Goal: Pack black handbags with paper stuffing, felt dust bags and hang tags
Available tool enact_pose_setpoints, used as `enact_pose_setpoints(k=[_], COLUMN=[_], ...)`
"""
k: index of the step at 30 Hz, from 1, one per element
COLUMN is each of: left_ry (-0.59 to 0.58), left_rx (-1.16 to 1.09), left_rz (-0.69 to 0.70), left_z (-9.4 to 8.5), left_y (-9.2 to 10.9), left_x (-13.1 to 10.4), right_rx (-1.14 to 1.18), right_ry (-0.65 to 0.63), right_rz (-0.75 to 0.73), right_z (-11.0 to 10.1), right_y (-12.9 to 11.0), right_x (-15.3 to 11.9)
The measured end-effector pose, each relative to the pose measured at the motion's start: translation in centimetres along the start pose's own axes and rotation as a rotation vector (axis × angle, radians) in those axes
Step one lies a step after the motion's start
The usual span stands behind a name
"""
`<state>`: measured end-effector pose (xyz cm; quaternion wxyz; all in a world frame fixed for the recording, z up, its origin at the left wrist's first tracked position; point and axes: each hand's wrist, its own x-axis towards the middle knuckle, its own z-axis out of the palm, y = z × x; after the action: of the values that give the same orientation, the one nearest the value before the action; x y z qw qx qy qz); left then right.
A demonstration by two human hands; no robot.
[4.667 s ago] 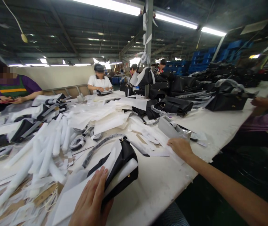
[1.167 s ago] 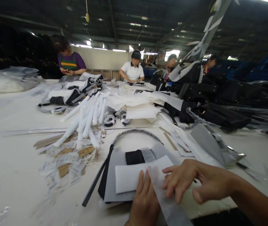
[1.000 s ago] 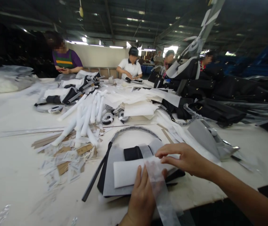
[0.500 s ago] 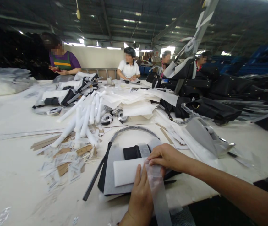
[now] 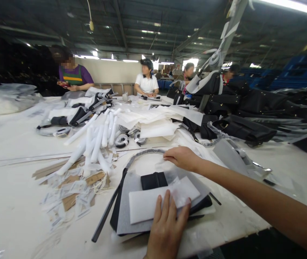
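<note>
On the worktable [image 5: 13, 201] lies a black handbag [image 5: 115, 216], handle [image 5: 142, 153] already wrapped, foam pad [image 5: 142, 207] laid across but apparently unfastened. The left hand [image 5: 166, 225] spreads flat over the pad; the right hand [image 5: 183, 158] bunches its fingers by the handle, any hold unclear.

– Spot anything on the left?
– See a loose heap of slim white cylindrical rolls [image 5: 105, 133], with brown cardboard tags [image 5: 70, 202] scattered just in front.
– And farther back?
– Can make out flat white paper sheets [image 5: 157, 129] in a pile, black leather-like bags [image 5: 250, 128] heaped to the right, blurred blue crates [image 5: 300, 70] behind, and a co-worker [image 5: 146, 85] in a white short-sleeved shirt.
</note>
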<state>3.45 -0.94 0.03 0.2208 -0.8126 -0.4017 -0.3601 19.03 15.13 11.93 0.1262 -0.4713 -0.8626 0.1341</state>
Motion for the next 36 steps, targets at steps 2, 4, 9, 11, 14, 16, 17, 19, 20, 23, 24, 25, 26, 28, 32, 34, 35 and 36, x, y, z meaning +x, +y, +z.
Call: enact_pose_setpoints(k=[2, 4, 9, 11, 14, 16, 17, 19, 20, 23, 24, 25, 26, 28, 32, 34, 35, 36], left_ry=[0.032, 0.047, 0.070, 0.099, 0.144, 0.175, 0.187, 0.202, 0.205, 0.218, 0.229, 0.245, 0.271, 0.363, 0.502, 0.494, 0.492, 0.493], left_rx=[0.016, 0.027, 0.034, 0.033, 0.045, 0.058, 0.063, 0.065, 0.064, 0.060, 0.059, 0.056, 0.050, 0.026, -0.024, -0.034, -0.038, -0.041], left_rz=[-0.006, -0.009, -0.043, -0.044, -0.046, -0.045, -0.044, -0.047, -0.050, -0.057, -0.059, -0.063, -0.076, -0.132, -0.246, -0.249, -0.248, -0.248], left_z=[0.2, 0.5, 1.5, 1.9, 2.5, 2.8, 2.9, 3.0, 3.0, 3.2, 3.3, 3.5, 3.8, 4.4, 5.4, 5.6, 5.6, 5.5], left_y=[0.0, 0.0, 0.3, 0.5, 0.5, 0.6, 0.5, 0.5, 0.5, 0.5, 0.6, 0.7, 0.8, 1.2, 1.9, 2.1, 2.2, 2.2], left_x=[0.0, -0.2, -0.7, -0.8, -0.9, -0.9, -0.9, -0.8, -0.8, -0.7, -0.7, -0.6, -0.5, -0.3, 0.1, 0.1, 0.1, 0.1], right_rx=[0.043, 0.111, 0.244, 0.250, 0.207, 0.163, 0.139, 0.092, 0.072, 0.030, 0.021, 0.013, 0.005, -0.011, -0.032, -0.049, -0.063, -0.080], right_ry=[0.013, 0.005, -0.041, -0.037, -0.021, -0.016, -0.012, 0.003, 0.010, 0.012, 0.006, 0.001, -0.001, -0.002, 0.005, 0.018, 0.030, 0.046], right_rz=[0.032, 0.066, 0.105, 0.105, 0.103, 0.108, 0.112, 0.113, 0.104, 0.037, 0.011, -0.010, -0.025, -0.037, -0.019, 0.003, 0.011, 0.014], right_z=[0.4, 0.9, 1.5, 1.4, 1.2, 1.0, 0.9, 0.8, 0.7, 0.5, 0.4, 0.4, 0.4, 0.3, 0.1, -0.1, -0.2, -0.2], right_y=[0.7, 1.5, 3.0, 3.4, 3.7, 3.8, 3.8, 3.8, 3.7, 3.5, 3.5, 3.4, 3.4, 3.3, 3.4, 3.4, 3.4, 3.3], right_x=[1.3, 2.4, 4.1, 4.5, 5.0, 5.2, 5.4, 5.8, 6.0, 6.7, 6.9, 7.1, 7.3, 7.6, 8.0, 7.9, 7.9, 7.8])
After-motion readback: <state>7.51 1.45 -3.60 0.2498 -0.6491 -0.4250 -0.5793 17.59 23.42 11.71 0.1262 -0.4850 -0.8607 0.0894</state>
